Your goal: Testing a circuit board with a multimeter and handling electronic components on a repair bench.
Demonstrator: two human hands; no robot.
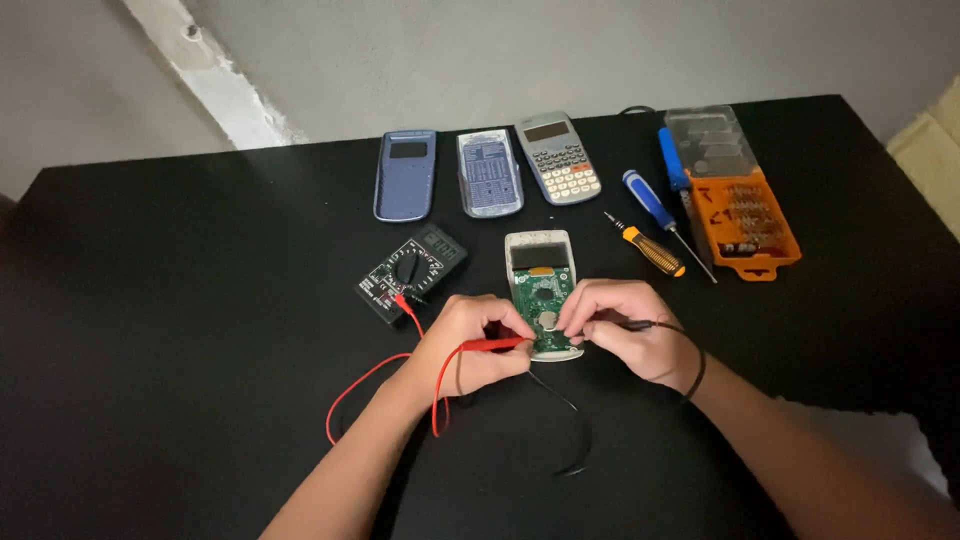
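Bit case: we see an orange screwdriver bit case (752,238) at the far right of the black counter (180,300), its clear lid (712,142) swung open behind it; rows of small bits sit in the orange tray, too small for us to tell apart
Opened calculator: an opened calculator (541,290) lies back-off at the counter's middle, its white shell holding a green circuit board with a round coin cell near the lower end
Left hand: our left hand (470,345) is closed, fingers (510,325) pinched on the red probe (490,345), whose tip points right and meets the board's lower edge beside the coin cell
Right hand: our right hand (625,330) is curled, fingers (575,318) gripping the black probe (625,325); its tip is hidden under them, at the board's lower right
Board and fingers: the coin cell lies between the two sets of fingertips, just beside both
Leads: a red lead (365,385) loops from the left hand back to the black multimeter (411,272); a black lead (570,425) trails toward us
Multimeter: left of the opened calculator, near the left hand
Far row: a dark blue calculator cover (405,174), a clear-covered calculator (489,173) and a grey scientific calculator (558,157)
Screwdrivers: two blue-handled screwdrivers (655,195) and one orange-handled screwdriver (648,246) lie between the calculators and the bit case
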